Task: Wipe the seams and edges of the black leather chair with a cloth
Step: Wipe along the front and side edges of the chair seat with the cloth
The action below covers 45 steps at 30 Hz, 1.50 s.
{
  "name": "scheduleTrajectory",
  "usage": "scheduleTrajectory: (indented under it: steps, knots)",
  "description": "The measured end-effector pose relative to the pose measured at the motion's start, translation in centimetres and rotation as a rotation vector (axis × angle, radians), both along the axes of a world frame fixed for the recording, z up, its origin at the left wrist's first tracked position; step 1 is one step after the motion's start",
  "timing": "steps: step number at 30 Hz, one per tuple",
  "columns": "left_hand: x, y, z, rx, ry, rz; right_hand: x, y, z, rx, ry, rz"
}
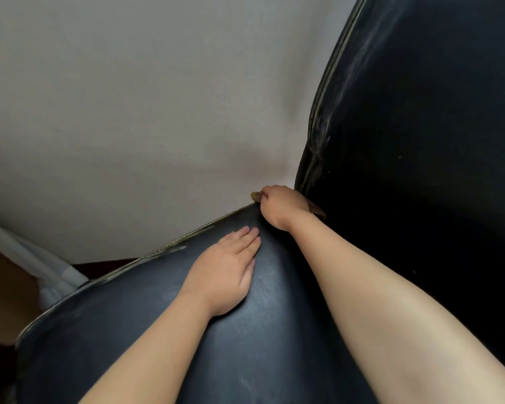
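Both forearms reach over the black leather chair seat (pixel 274 330). L hand (pixel 225 272) lies flat on it, fingers straight & together. R hand (pixel 279 204) is curled on a brownish cloth (pixel 256 195) at the seat's far corner, by the backrest (pixel 420 141) edge seam.

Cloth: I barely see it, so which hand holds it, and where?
The right hand grips the cloth, bunched in its fist; the left hand lies flat on the seat.
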State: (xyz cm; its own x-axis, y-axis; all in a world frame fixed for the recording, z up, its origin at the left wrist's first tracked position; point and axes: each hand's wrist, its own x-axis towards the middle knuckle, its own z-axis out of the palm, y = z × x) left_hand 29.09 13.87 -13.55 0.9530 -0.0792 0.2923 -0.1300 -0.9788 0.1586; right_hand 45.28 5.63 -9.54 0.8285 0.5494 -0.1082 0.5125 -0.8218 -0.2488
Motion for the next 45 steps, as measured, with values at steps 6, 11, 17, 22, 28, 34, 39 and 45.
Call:
scheduleTrajectory:
  steps: [6,11,17,22,28,34,39,45]
  knots:
    - [-0.8,0.3,0.1,-0.061,-0.011,-0.002,-0.6,-1.1,0.5,0.084,0.042,0.061]
    - [-1.3,0.4,0.0,-0.088,-0.039,0.048,-0.9,0.6,-0.2,0.006,-0.057,0.036]
    - [-2.7,0.2,0.0,-0.125,-0.074,0.178,-0.1,-0.4,-0.2,0.031,-0.059,0.002]
    - [-3.5,0.5,0.1,-0.09,-0.056,0.18,-2.8,0.8,-0.7,0.089,-0.124,0.114]
    - [-6.6,1.6,0.3,0.017,0.048,0.147,-3.1,1.8,-0.1,0.021,-0.053,0.068]
    - [-8.1,1.4,0.4,0.203,0.133,0.17,-6.9,2.7,0.0,0.077,-0.061,0.253]
    - [-9.6,1.1,0.6,0.206,0.15,0.187,-6.1,4.6,0.2,-0.029,-0.043,0.163]
    - [-9.5,1.1,0.8,0.164,0.155,0.189,-7.7,2.5,-0.3,0.112,-0.035,0.265]
